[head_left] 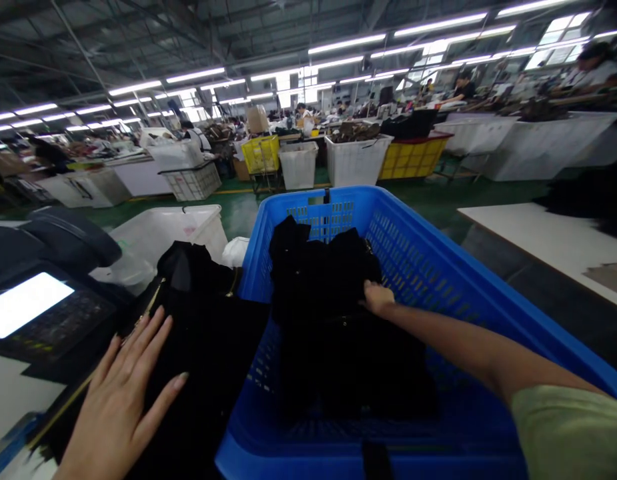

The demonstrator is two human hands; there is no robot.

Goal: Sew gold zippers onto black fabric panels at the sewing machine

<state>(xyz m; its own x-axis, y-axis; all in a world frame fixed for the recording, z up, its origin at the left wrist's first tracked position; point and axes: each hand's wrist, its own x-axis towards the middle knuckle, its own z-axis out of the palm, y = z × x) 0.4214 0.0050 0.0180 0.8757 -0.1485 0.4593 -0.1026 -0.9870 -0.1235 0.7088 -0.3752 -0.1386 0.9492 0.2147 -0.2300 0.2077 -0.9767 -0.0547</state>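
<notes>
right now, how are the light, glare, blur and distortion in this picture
In the head view, the ceiling lights glare white and the screen is washed out; in the head view, the black clothes in the blue basket are too dark to show most folds; in the head view, the far workers look soft, and the sleeve near the edge seems stretched.

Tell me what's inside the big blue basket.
The blue basket holds black fabric pieces, with the right hand on them; whatever lies beneath the fabric is covered and can't be seen.

Left hand point(122, 395) cut off at bottom edge
</notes>
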